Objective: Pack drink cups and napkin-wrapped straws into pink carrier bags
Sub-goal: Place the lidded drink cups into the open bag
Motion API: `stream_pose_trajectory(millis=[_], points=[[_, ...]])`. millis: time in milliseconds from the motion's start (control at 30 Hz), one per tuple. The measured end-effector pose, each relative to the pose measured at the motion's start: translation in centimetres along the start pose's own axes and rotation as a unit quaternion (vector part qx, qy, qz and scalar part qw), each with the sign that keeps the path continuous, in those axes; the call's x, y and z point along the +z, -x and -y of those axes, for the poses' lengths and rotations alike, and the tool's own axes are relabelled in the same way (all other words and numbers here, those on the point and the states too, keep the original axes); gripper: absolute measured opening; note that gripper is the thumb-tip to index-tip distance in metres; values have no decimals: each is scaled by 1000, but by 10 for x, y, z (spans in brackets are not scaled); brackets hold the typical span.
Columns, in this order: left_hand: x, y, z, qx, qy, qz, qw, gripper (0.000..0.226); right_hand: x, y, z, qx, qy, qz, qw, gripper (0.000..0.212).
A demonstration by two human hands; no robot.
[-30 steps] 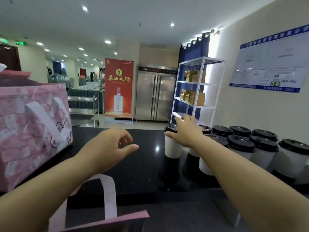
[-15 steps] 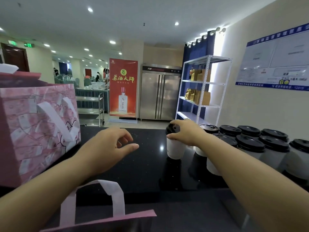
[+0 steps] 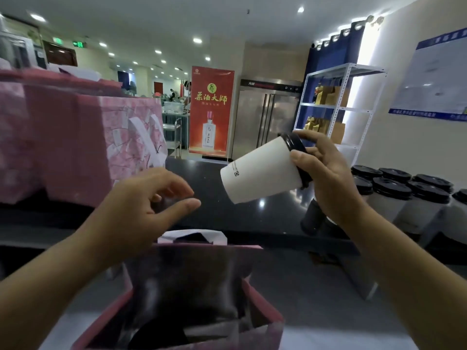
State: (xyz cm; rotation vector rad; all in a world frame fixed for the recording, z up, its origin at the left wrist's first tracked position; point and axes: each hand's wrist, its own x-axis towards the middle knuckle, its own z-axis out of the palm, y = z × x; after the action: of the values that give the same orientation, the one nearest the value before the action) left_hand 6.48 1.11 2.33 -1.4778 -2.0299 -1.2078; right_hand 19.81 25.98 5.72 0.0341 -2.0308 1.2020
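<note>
My right hand grips a white paper cup by its black lid, holding it in the air tilted with the base pointing left. Below it an open pink carrier bag stands in front of me, its dark inside showing and its white handle up at the far rim. My left hand hovers above the bag's far left side with loosely curved fingers, holding nothing. Several more lidded white cups stand grouped on the black counter at the right.
Filled pink patterned carrier bags stand on the black counter at the left. Behind the counter are a red banner, a steel fridge and a white shelf rack with brown boxes.
My right hand has lifted one cup off the counter, tilted it and brought it left toward the open bag. My view has dropped, so the open bag now fills the foreground.
</note>
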Motion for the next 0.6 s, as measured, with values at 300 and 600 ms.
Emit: stream_pose_trajectory(millis=[300,600], points=[[-9,74,15,-29,-94,87,991,31,39,58,10,-20,-30,67,997,37],[-9,93,16,-201,-113,336,913,118,65,71,12,-62,267,260,926,59]])
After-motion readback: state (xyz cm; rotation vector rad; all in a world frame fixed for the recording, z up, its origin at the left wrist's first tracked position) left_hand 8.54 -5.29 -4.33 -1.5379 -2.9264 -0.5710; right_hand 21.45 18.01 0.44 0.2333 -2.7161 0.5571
